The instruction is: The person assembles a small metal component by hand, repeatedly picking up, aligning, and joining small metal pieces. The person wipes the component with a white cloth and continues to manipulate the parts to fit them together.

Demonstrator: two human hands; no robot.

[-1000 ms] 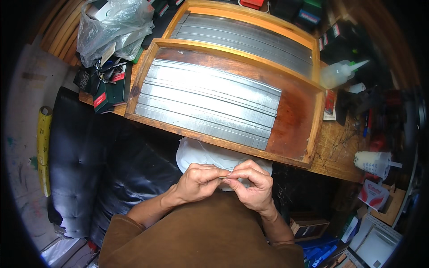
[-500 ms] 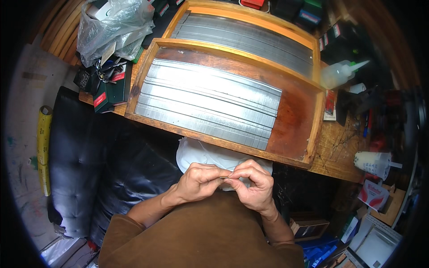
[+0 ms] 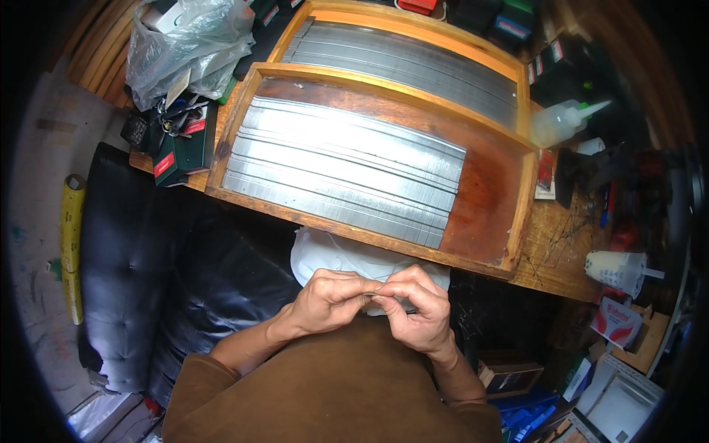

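Observation:
My left hand [image 3: 329,299] and my right hand [image 3: 419,308] meet in front of my chest, fingertips pinched together. Between them is a small thin piece [image 3: 372,294], mostly covered by the fingers; its kind cannot be made out. Both hands are closed on it. Just beyond them a wooden tray [image 3: 325,227] rests on the table, holding rows of flat, shiny metal strips [image 3: 347,166]. White cloth [image 3: 325,258] shows below the tray's near edge, behind my fingers.
A second wooden tray [image 3: 413,24] of metal strips lies behind the first. At the left are a plastic bag [image 3: 188,55] and dark green boxes [image 3: 177,159]. A squeeze bottle [image 3: 557,124] and a drink cup [image 3: 617,272] stand right. A black padded seat [image 3: 133,258] is left.
My right hand has shifted very slightly, its fingers straightening a little around the small piece. The left hand stays nearly still.

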